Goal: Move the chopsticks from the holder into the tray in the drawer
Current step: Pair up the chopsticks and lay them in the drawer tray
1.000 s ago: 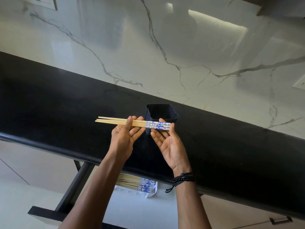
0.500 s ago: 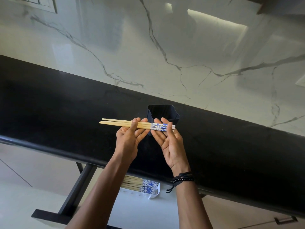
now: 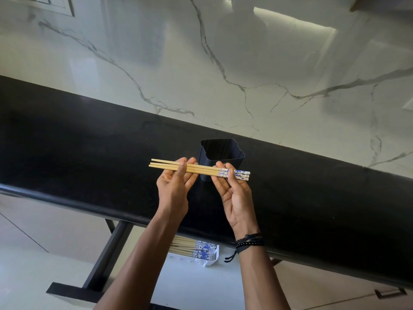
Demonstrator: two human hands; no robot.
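Note:
A bundle of bamboo chopsticks (image 3: 202,170) with blue-and-white patterned ends lies level across both my palms, just in front of the dark square holder (image 3: 221,156) on the black counter. My left hand (image 3: 175,186) holds the plain ends, thumb pressed over them. My right hand (image 3: 234,193) pinches the patterned ends with thumb over fingers. The holder looks empty from this angle. Below the counter edge, the clear tray (image 3: 211,259) in the open drawer holds several more chopsticks (image 3: 194,248).
The black counter (image 3: 89,153) runs diagonally, its rounded front edge between my hands and the drawer (image 3: 190,285). A marble wall rises behind. The drawer's dark front (image 3: 73,291) sticks out at lower left. A cabinet handle (image 3: 390,293) shows at lower right.
Both hands with the chopsticks have drifted slightly right and away from me. My right hand slid toward the patterned ends, its thumb now over them.

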